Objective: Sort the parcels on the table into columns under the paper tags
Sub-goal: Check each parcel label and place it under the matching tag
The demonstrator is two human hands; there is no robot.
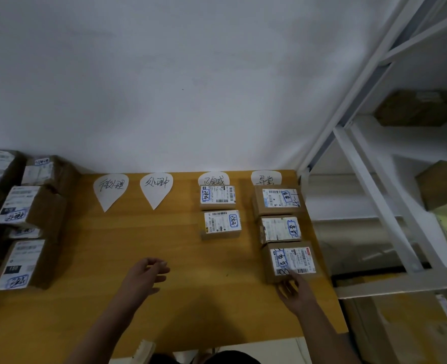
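Your right hand (296,292) is at 5 o'clock on the yellow wooden table (164,237). Its fingers lie straight against the near edge of a brown cardboard parcel with a white label (290,261). They touch it but do not wrap round it. This parcel is the nearest of three in the column under the far-right white paper tag (265,177), at 2 o'clock. Your left hand (146,274) hangs over the middle of the table with loose fingers and holds nothing.

I think you are setting this parcel straight in its line. It looks to sit right beside the small brown box with the crinkled white label (280,229). Push gently toward 12 o'clock from the middle of the near edge, so the parcel does not turn. Make its sides match the boxes beyond it. The table edge at 3 o'clock is close, so do not let it slide that way.

The two white leaf-shaped paper tags (111,189) at 11 and 12 o'clock have no parcels under them. The heap of brown parcels (25,214) waits at 9 o'clock. Your free left hand is nearer that heap, so it seems the best one to reach there. Read the blue-edged sticker on each box first.
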